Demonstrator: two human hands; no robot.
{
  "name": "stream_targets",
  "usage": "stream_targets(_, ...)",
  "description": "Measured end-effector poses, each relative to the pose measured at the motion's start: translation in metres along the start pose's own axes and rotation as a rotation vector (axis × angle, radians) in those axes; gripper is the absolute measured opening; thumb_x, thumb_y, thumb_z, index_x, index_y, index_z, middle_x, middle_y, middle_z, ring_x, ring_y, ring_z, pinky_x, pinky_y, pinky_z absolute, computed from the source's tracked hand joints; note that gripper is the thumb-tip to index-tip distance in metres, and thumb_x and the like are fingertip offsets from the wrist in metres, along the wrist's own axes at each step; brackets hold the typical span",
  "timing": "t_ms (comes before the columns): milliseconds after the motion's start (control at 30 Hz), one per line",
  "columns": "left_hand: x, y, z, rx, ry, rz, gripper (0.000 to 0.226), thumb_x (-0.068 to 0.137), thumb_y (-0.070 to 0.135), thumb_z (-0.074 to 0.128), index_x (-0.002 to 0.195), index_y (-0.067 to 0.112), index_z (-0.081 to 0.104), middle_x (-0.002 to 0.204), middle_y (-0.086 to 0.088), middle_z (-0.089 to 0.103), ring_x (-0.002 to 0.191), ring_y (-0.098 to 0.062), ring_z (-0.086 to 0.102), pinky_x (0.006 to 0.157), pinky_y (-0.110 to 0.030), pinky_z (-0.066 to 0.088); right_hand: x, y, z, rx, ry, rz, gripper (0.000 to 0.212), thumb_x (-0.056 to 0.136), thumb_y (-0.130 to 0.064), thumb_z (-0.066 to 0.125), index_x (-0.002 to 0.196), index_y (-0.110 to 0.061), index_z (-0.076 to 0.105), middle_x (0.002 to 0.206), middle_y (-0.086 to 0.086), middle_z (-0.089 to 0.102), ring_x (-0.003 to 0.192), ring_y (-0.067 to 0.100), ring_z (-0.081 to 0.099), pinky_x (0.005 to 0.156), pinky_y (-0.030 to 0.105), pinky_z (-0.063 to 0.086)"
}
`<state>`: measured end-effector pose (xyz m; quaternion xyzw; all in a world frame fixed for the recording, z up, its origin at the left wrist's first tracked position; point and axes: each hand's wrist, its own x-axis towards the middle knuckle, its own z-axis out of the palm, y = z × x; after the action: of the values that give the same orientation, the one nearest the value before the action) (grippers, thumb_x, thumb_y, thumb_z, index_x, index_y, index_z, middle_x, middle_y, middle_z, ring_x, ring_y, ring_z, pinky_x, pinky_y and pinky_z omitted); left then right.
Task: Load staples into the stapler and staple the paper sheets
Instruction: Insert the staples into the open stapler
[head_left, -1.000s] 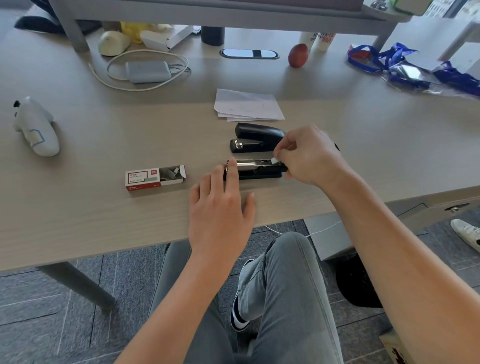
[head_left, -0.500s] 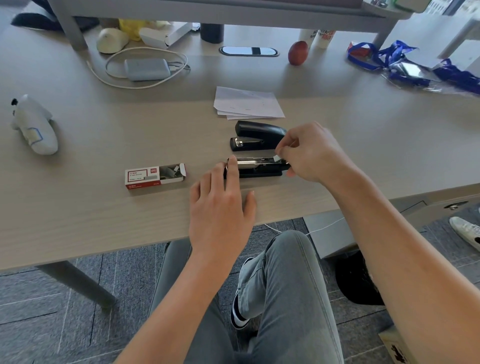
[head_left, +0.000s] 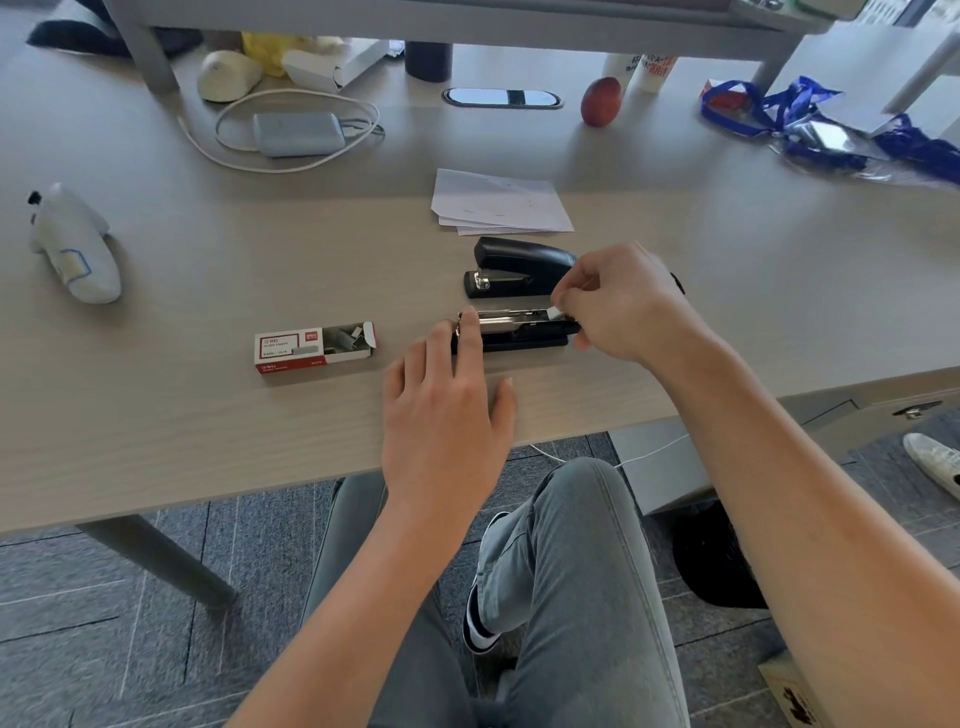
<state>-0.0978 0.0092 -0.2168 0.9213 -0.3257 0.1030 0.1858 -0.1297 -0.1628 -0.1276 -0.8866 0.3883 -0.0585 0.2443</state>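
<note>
A black stapler lies opened flat on the desk, its cover folded back behind the metal staple channel. My left hand rests palm down with fingers apart, and its index fingertip touches the channel's front end. My right hand is curled over the rear end, finger and thumb pinched on a small white part of the stapler. To the left lies an open red-and-white staple box with staples showing. The white paper sheets lie behind the stapler.
A white toy figure lies far left. At the back are a grey power bank with a white cable, a red fruit, cups and blue lanyards. The desk's front edge runs just behind my left wrist.
My right hand has shifted slightly at the stapler's rear end, still pinching the white part. My left hand and the stapler have stayed in place.
</note>
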Motion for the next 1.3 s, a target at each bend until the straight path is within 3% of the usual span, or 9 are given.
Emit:
stream_targets(200, 0.0, 0.0, -0.001, -0.003, 0.001, 0.003, 0.067, 0.098, 0.046, 0.048, 0.153, 0.01, 0.035, 0.142, -0.008, 0.05, 0.124, -0.028, 0.049, 0.105, -0.042, 0.037, -0.001, -0.002, 0.002, -0.085, 0.012, -0.025, 0.021, 0.091, -0.016, 0.061, 0.076, -0.025, 0.074, 0.085, 0.0, 0.078, 0.077, 0.029, 0.077, 0.082, 0.045, 0.063)
stream_targets(367, 0.0, 0.0, -0.001, -0.003, -0.007, 0.005, 0.068, 0.097, 0.046, 0.048, 0.153, 0.01, 0.034, 0.141, -0.008, 0.05, 0.125, -0.028, 0.048, 0.105, -0.042, 0.037, -0.004, -0.002, 0.008, -0.038, 0.044, -0.041, 0.017, 0.087, -0.02, 0.067, 0.073, -0.025, 0.075, 0.068, -0.001, 0.074, 0.074, 0.027, 0.076, 0.077, 0.04, 0.062)
stream_targets(567, 0.0, 0.001, -0.003, -0.019, -0.013, -0.01, 0.074, 0.096, 0.046, 0.052, 0.154, 0.006, 0.03, 0.14, -0.01, 0.052, 0.125, -0.028, 0.05, 0.105, -0.042, 0.038, -0.008, -0.006, 0.02, -0.025, 0.125, -0.112, 0.008, 0.083, -0.028, 0.073, 0.076, -0.027, 0.077, 0.074, -0.005, 0.074, 0.072, 0.023, 0.073, 0.071, 0.034, 0.058)
stream_targets(700, 0.0, 0.001, -0.003, -0.019, -0.026, -0.025, 0.075, 0.096, 0.047, 0.053, 0.151, 0.002, 0.032, 0.14, -0.012, 0.052, 0.124, -0.029, 0.05, 0.105, -0.043, 0.039, -0.011, 0.0, 0.02, -0.08, 0.199, -0.132, 0.011, 0.082, -0.038, 0.078, 0.081, -0.027, 0.078, 0.079, -0.005, 0.074, 0.079, 0.023, 0.068, 0.063, 0.029, 0.041)
stream_targets(767, -0.001, 0.001, -0.003, -0.025, -0.032, -0.024, 0.073, 0.096, 0.047, 0.052, 0.151, 0.002, 0.034, 0.14, -0.012, 0.052, 0.124, -0.029, 0.05, 0.105, -0.043, 0.039, -0.013, 0.003, 0.021, -0.076, 0.218, -0.132, 0.014, 0.082, -0.041, 0.077, 0.081, -0.027, 0.078, 0.08, -0.006, 0.074, 0.079, 0.023, 0.067, 0.065, 0.031, 0.045)
stream_targets(900, -0.001, 0.001, -0.005, -0.086, -0.042, -0.059, 0.075, 0.095, 0.045, 0.057, 0.151, 0.003, 0.032, 0.146, -0.014, 0.046, 0.132, -0.031, 0.045, 0.109, -0.044, 0.037, -0.019, 0.007, 0.02, -0.015, 0.226, -0.153, 0.015, 0.087, -0.029, 0.064, 0.084, -0.026, 0.078, 0.085, -0.006, 0.075, 0.083, 0.026, 0.067, 0.074, 0.037, 0.055)
stream_targets(1300, -0.003, -0.003, -0.005, -0.128, -0.029, -0.072, 0.067, 0.094, 0.042, 0.058, 0.147, 0.004, 0.043, 0.139, -0.012, 0.052, 0.126, -0.031, 0.045, 0.106, -0.044, 0.04, -0.029, -0.003, 0.025, -0.031, 0.132, -0.266, 0.031, 0.096, -0.019, 0.055, 0.099, -0.032, 0.083, 0.098, -0.006, 0.07, 0.09, 0.025, 0.065, 0.078, 0.034, 0.052)
